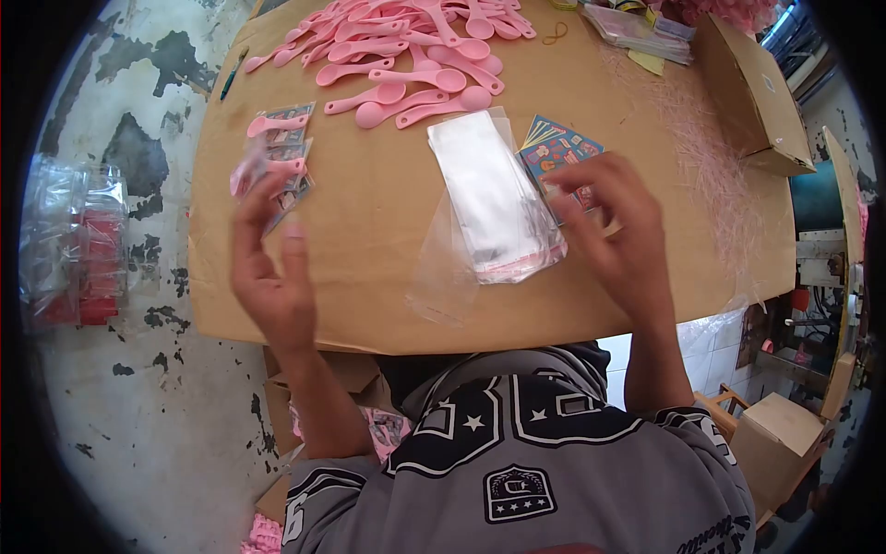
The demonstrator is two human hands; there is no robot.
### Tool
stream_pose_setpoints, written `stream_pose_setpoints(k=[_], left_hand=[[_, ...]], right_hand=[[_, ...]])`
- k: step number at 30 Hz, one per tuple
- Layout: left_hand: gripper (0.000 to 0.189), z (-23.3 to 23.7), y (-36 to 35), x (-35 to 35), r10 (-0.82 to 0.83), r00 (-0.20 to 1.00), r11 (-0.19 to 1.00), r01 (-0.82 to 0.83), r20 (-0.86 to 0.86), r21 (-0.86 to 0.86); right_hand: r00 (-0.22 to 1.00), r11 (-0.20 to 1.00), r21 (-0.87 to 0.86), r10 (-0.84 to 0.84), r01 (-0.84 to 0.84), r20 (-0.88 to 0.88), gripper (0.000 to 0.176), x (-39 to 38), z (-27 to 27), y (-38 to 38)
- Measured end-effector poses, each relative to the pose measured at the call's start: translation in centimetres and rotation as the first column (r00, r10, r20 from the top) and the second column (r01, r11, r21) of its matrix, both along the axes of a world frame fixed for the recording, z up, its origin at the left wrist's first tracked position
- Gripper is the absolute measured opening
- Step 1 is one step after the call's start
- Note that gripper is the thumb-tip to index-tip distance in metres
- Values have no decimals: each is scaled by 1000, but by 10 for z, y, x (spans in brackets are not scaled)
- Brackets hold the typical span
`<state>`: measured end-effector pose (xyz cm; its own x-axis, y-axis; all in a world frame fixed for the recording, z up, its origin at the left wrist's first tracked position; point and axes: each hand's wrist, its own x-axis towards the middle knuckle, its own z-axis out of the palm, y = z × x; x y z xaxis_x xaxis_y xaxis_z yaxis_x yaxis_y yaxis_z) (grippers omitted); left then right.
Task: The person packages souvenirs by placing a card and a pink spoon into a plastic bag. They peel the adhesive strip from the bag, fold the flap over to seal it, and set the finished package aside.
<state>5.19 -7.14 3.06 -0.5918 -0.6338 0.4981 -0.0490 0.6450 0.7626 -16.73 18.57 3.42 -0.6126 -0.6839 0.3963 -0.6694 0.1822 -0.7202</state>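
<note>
My left hand (270, 263) has its thumb and fingers apart, with the fingertips by a small pile of clear-bagged pink spoons (277, 166) with printed cards. It holds nothing that I can see. My right hand (618, 235) hovers at the fanned stack of blue printed cards (558, 148), its fingers curved and a gap showing between thumb and forefinger. Between the hands lies a stack of clear plastic bags (484, 198) with pinkish adhesive strips at the near end. One loose clear bag (441, 277) lies partly beside that stack.
Many loose pink measuring spoons (397, 55) are heaped at the table's far side. A pen (233, 74) lies at the far left edge. Pink shredded filler (706, 157) and an open cardboard box (752, 102) are on the right. More packets (637, 32) lie at the back right.
</note>
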Motion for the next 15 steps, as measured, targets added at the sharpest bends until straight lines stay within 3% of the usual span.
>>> stream_pose_setpoints(k=[1, 3, 8, 11, 15], left_hand=[[38, -1, 8, 0, -43, 995, 998, 40, 86, 38], [30, 5, 39, -17, -34, 897, 998, 8, 440, 61], [28, -19, 65, -39, -12, 854, 988, 90, 521, -125], [25, -25, 64, -40, -19, 851, 981, 117, 525, -154], [18, -31, 55, -35, -65, 876, 989, 119, 478, -85]], right_hand=[[999, 998, 28, 50, -50, 13, 15, 7, -1, -3], [988, 985, 80, 149, -152, 38, 16, 20, -1, -8], [961, 971, 142, -158, 193, -227, 25, -2, -7, -1], [923, 907, 218, -314, 360, -221, 28, -11, -8, 7], [943, 880, 339, -308, 333, -128, 34, -15, -15, 13]])
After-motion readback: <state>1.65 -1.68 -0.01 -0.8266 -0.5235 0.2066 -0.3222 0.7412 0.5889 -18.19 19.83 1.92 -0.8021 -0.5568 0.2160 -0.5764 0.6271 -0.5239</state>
